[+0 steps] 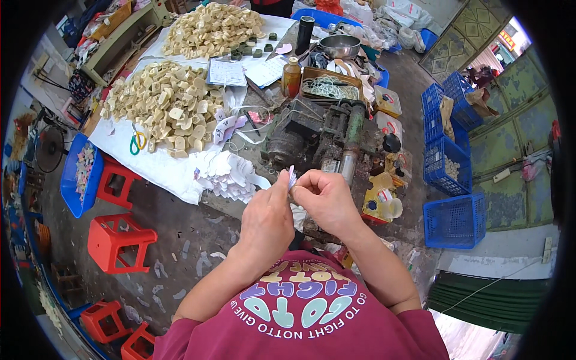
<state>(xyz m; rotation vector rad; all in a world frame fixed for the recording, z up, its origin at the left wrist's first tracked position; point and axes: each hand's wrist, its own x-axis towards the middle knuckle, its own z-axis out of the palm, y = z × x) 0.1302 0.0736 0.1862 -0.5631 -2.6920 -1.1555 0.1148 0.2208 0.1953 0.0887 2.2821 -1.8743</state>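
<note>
In front of my chest, my left hand (269, 211) and my right hand (326, 198) meet. Between their fingertips they pinch a thin pale lilac-white piece (291, 178); its lower part is hidden by the fingers, and I cannot tell whether it is one layer or several. Just left of my left hand lies a fanned heap of white cut pieces (227, 174) at the table's near edge. A grimy dark machine (306, 133) with a metal roller-like shaft (348, 165) stands right beyond my fingers.
Large piles of cream-coloured pieces (165, 105) cover a white cloth, with scissors (138, 143) alongside. A brown bottle (291, 78), a black tumbler (305, 33) and a string-filled tray (331, 87) stand behind the machine. Red stools (122, 243) are at left, blue crates (455, 220) at right.
</note>
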